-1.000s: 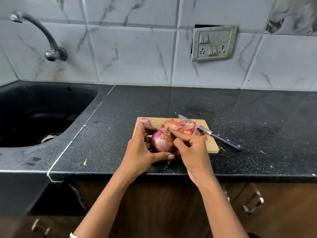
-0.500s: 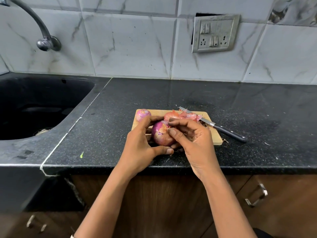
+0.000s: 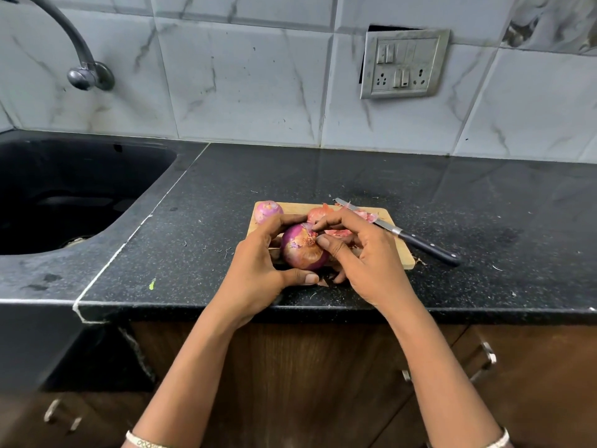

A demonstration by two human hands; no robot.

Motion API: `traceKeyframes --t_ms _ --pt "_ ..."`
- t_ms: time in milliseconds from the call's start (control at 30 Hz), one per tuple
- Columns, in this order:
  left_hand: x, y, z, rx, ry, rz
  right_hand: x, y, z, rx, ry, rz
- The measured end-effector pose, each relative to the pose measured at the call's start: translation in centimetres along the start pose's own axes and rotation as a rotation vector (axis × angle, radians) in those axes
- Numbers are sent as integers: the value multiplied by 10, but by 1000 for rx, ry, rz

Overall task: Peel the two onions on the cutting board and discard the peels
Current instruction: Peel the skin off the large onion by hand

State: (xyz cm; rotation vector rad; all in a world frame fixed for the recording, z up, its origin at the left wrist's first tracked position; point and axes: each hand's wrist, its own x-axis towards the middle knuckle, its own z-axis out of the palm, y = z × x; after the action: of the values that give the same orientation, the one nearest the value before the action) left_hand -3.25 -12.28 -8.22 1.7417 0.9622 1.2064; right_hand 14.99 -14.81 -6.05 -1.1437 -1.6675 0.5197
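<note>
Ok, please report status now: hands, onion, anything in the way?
Left hand holds onion, right hand pinches skin at its top. Other onion on cutting board. Knife on board's right edge, clear of hands.

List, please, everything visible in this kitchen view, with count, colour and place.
held onion: one, purple-red, partly skinned, over the board's near edge
small onion: one, pink, board's far left corner
peels: a pile, pink-orange, on the board behind the hands
cutting board: one, light wood, on counter
knife: one, steel blade, black handle, across board's right side
counter: one, black speckled
sink: one, black, left
tap: one, metal, wall upper left
switch panel: one, grey, wall upper right
cabinet: brown wood, under counter
left hand: grips held onion
right hand: pinches skin at its top
</note>
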Motion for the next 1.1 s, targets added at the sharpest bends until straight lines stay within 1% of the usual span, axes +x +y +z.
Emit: traceKeyframes --t_ms 133,233,300,567,733,933,1033,1100 --pt "2 -2 -1 -12 -14 -4 10 -4 -5 -279 6 -146" --pt "3 -3 -1 -17 -10 -8 10 -5 -2 -419 31 -206" --pt "3 -3 -1 -18 -4 -3 5 -4 4 -466 37 -207" --pt "0 -1 3 8 82 -10 -20 6 22 -465 150 -174" --pt "-1 4 4 27 93 -11 -23 4 19 -251 218 -122" --pt "-3 8 5 57 118 11 -23 6 15 -63 214 -65" --pt "-4 9 6 80 133 24 -20 3 15 -78 215 -66" --pt "-4 10 7 101 148 37 -18 3 15 -78 251 -69"
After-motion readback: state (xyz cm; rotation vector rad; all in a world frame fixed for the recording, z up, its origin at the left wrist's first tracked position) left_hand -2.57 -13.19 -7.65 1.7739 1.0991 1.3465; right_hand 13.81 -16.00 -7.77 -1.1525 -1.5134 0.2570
